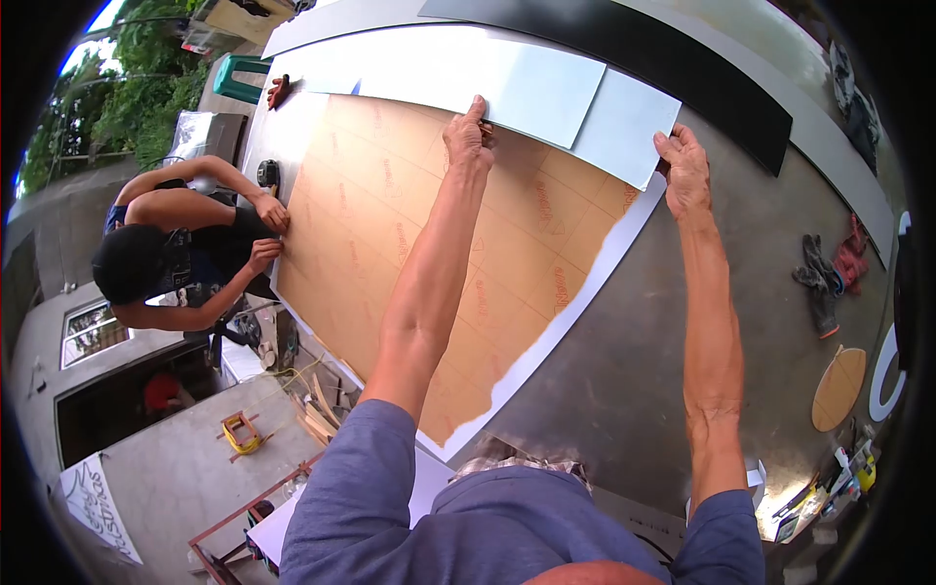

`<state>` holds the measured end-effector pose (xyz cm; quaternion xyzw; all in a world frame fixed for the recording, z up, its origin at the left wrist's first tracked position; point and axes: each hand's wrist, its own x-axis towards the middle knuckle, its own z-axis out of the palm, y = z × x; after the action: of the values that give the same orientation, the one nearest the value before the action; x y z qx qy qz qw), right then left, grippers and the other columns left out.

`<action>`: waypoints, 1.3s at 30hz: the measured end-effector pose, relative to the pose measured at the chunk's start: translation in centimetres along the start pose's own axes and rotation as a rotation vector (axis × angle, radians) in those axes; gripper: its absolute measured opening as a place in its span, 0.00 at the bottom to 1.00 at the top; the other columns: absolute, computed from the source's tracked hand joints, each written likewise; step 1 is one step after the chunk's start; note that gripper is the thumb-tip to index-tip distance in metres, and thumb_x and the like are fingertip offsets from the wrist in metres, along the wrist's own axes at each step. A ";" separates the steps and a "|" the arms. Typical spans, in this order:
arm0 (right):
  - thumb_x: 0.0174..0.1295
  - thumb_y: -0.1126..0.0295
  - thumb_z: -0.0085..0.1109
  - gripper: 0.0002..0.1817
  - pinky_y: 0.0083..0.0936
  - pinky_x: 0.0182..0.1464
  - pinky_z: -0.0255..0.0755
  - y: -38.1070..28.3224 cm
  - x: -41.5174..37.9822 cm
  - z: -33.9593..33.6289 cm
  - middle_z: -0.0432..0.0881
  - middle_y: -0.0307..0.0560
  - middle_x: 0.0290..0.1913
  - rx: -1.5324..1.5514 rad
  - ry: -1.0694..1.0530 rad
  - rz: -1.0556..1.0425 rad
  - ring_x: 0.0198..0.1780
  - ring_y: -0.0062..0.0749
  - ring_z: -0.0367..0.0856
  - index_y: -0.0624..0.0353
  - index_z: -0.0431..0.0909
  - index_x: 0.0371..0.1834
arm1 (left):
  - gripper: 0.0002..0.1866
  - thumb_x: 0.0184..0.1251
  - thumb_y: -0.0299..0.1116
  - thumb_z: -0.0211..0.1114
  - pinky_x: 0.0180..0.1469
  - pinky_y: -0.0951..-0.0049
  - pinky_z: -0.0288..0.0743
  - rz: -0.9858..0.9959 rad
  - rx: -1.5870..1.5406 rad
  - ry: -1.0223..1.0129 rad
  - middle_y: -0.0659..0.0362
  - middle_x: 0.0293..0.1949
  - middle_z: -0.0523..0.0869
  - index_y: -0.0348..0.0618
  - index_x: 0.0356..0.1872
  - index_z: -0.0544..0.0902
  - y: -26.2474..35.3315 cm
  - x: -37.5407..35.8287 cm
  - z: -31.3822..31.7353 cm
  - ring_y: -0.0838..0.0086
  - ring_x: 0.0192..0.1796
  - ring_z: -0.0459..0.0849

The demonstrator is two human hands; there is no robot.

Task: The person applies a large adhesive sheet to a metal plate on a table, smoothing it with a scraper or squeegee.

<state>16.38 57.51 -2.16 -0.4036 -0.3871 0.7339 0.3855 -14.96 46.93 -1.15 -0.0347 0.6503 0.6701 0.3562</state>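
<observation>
Two long white panels overlap at the far side of the table. My left hand (pixel 470 138) is closed on the near edge of the upper white panel (pixel 419 70), thumb on top and fingers curled underneath. My right hand (pixel 686 168) grips the right end of the lower white panel (pixel 629 122), which sticks out past the upper one. Whether my left fingers also hold the lower panel is hidden. Beneath both lies a large sheet covered in brown printed paper (pixel 429 244), with a white strip bared along its right edge.
A black panel (pixel 673 73) lies behind the white ones. At left, another person (pixel 141 253) touches the sheet's edge beside a tape measure (pixel 268 174). Work gloves (pixel 824 278) and a brown oval piece (pixel 838 390) lie right. A red glove (pixel 279 92) lies far left.
</observation>
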 end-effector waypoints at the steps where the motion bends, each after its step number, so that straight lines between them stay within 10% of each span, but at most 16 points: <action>1: 0.70 0.71 0.66 0.20 0.24 0.55 0.76 -0.2 -0.3 -0.4 0.87 0.41 0.47 0.018 -0.008 -0.016 0.47 0.24 0.85 0.63 0.72 0.62 | 0.19 0.66 0.39 0.79 0.19 0.75 0.60 0.005 -0.065 -0.020 0.63 0.20 0.73 0.44 0.33 0.74 -0.2 -0.5 0.4 0.77 0.19 0.70; 13: 0.68 0.75 0.68 0.18 0.25 0.61 0.77 -6.2 -0.6 -8.4 0.87 0.42 0.51 0.126 0.104 -0.181 0.53 0.26 0.84 0.63 0.76 0.60 | 0.18 0.68 0.40 0.77 0.18 0.71 0.65 -0.019 -0.103 -0.264 0.59 0.22 0.79 0.44 0.34 0.75 -1.4 -3.5 10.2 0.76 0.19 0.74; 16: 0.69 0.76 0.67 0.17 0.26 0.62 0.77 -6.9 0.8 -12.1 0.86 0.45 0.53 0.212 0.165 -0.170 0.54 0.29 0.84 0.65 0.77 0.59 | 0.21 0.67 0.48 0.76 0.22 0.70 0.69 -0.153 -0.004 -0.500 0.62 0.25 0.76 0.43 0.38 0.76 -1.3 -3.3 12.2 0.73 0.27 0.81; 18: 0.70 0.76 0.66 0.17 0.30 0.63 0.77 -6.2 3.7 -16.7 0.86 0.47 0.53 0.187 0.188 -0.156 0.55 0.33 0.85 0.66 0.77 0.59 | 0.29 0.72 0.55 0.70 0.22 0.67 0.75 -0.112 0.360 -0.658 0.54 0.39 0.91 0.36 0.56 0.83 0.0 -4.5 12.5 0.71 0.29 0.86; 20: 0.69 0.71 0.68 0.18 0.31 0.63 0.77 -5.5 5.2 -20.5 0.87 0.47 0.52 0.120 0.204 -0.119 0.56 0.34 0.85 0.65 0.78 0.59 | 0.28 0.70 0.51 0.72 0.26 0.68 0.78 0.232 0.840 -0.656 0.53 0.47 0.92 0.34 0.56 0.85 -0.1 -5.7 12.2 0.73 0.28 0.86; 23: 0.66 0.63 0.71 0.23 0.32 0.62 0.76 -6.3 5.1 -21.1 0.86 0.49 0.53 -0.806 0.560 0.020 0.55 0.38 0.85 0.65 0.80 0.58 | 0.22 0.66 0.47 0.74 0.37 0.70 0.82 0.715 1.028 -0.532 0.59 0.39 0.92 0.41 0.51 0.90 -3.8 -8.6 10.1 0.73 0.32 0.87; 26: 0.63 0.57 0.71 0.19 0.37 0.57 0.77 -4.1 1.6 -16.1 0.87 0.49 0.43 -1.485 0.880 -0.627 0.49 0.43 0.85 0.61 0.85 0.49 | 0.26 0.61 0.54 0.76 0.44 0.66 0.82 0.845 1.187 -0.431 0.62 0.32 0.88 0.46 0.51 0.90 -6.7 -13.0 7.9 0.70 0.36 0.87; 30: 0.65 0.56 0.69 0.13 0.43 0.58 0.72 -0.7 -4.9 -6.4 0.84 0.40 0.39 -0.866 0.413 -0.255 0.48 0.39 0.82 0.55 0.86 0.40 | 0.35 0.55 0.64 0.75 0.44 0.58 0.77 1.020 1.219 -0.299 0.54 0.36 0.86 0.39 0.48 0.86 -10.1 -13.4 8.5 0.60 0.43 0.83; 39: 0.62 0.50 0.70 0.15 0.42 0.51 0.61 5.3 -5.2 -3.0 0.78 0.35 0.38 -1.362 0.579 -0.610 0.46 0.38 0.75 0.47 0.78 0.36 | 0.51 0.44 0.77 0.73 0.56 0.47 0.66 1.047 1.387 -0.174 0.50 0.47 0.82 0.35 0.51 0.81 -11.6 -12.5 11.1 0.56 0.56 0.76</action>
<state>19.63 51.60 -6.39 -0.6011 -0.7281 0.0645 0.3230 5.00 50.37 -2.89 0.5443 0.8144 0.2011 -0.0083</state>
